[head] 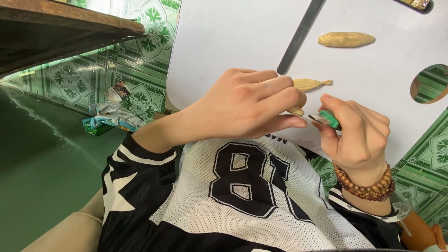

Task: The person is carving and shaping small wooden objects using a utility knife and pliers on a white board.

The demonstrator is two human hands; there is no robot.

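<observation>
I saw one small heap of packaging: crumpled wrappers lay on the green patterned floor tiles, left of my left forearm, below the dark wooden ledge. They were a green packet with silvery, shiny foil and a bit of orange. I made out no signs or screens.

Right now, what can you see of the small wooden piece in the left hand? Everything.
The small carved wooden piece is pale tan and looks like raw wood, spindle-shaped with grooved lines and a tapered, slightly flared tip pointing right. Only its right end and a stub below the fingers show; the left hand covers the rest. It is held over the white board. The right hand holds a green-handled tool whose metal tip is near its lower end.
</observation>
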